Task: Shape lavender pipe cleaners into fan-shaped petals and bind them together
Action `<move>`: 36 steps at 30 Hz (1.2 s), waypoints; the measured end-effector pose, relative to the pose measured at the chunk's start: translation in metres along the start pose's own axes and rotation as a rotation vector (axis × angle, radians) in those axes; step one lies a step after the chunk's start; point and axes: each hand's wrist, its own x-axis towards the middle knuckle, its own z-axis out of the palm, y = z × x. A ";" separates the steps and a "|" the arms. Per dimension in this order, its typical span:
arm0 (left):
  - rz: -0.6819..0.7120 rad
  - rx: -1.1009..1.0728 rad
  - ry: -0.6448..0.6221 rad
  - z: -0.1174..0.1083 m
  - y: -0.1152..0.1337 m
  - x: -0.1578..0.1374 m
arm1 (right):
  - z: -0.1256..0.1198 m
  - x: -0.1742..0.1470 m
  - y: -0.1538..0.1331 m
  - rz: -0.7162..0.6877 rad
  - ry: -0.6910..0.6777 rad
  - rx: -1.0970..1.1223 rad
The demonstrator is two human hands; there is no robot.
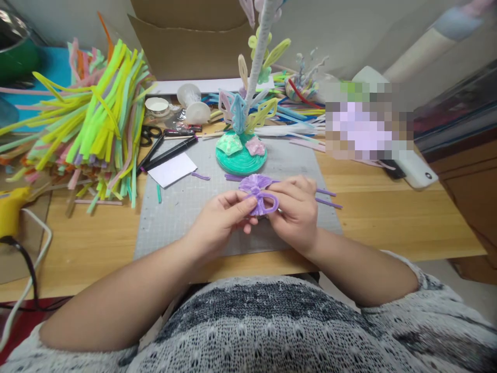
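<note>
Between my two hands is a round purple pipe-cleaner piece with a loop standing out from its lower right side. My left hand pinches its lower left edge between thumb and fingers. At the loop's right side my right hand is closed, with purple strands by its fingers; its fingertips are partly hidden. Loose purple pipe cleaners lie on the grey cutting mat beyond my right hand. Just behind stands a pipe-cleaner flower tree on a round green base, with pastel butterfly and flower shapes on its white stem.
A large heap of pipe cleaners lies at the left, near a yellow glue gun with its cord. Scissors, black markers, a white card and a white spool sit behind the mat. A blurred patch covers things at the right.
</note>
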 end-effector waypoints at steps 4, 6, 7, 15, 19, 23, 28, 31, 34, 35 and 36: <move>-0.094 -0.067 0.005 -0.001 0.002 0.001 | -0.001 0.000 -0.002 0.008 -0.027 0.015; -0.130 -0.084 -0.001 -0.002 0.003 0.001 | 0.000 0.001 -0.003 0.100 -0.033 0.150; -0.146 -0.094 -0.004 -0.002 0.003 0.001 | 0.001 0.002 -0.003 0.172 -0.036 0.244; -0.202 -0.109 -0.042 -0.003 0.006 0.001 | 0.009 0.007 -0.001 0.773 -0.255 1.056; -0.198 -0.063 -0.076 -0.005 0.007 0.003 | 0.010 0.007 -0.001 0.906 -0.261 1.125; -0.191 -0.036 -0.099 -0.007 0.007 0.004 | 0.010 0.004 -0.001 0.910 -0.236 1.114; -0.205 -0.004 -0.093 -0.006 0.005 0.004 | 0.011 0.003 -0.003 0.892 -0.188 1.055; -0.204 0.015 -0.080 -0.006 0.004 0.005 | 0.010 0.004 -0.006 0.877 -0.167 0.988; -0.188 0.047 -0.063 -0.008 0.004 0.005 | 0.008 0.005 -0.009 0.841 -0.095 0.906; -0.181 0.059 -0.057 -0.008 0.003 0.005 | 0.008 0.005 -0.010 0.832 -0.072 0.878; -0.173 0.070 -0.051 -0.009 0.003 0.005 | 0.007 0.005 -0.011 0.825 -0.052 0.852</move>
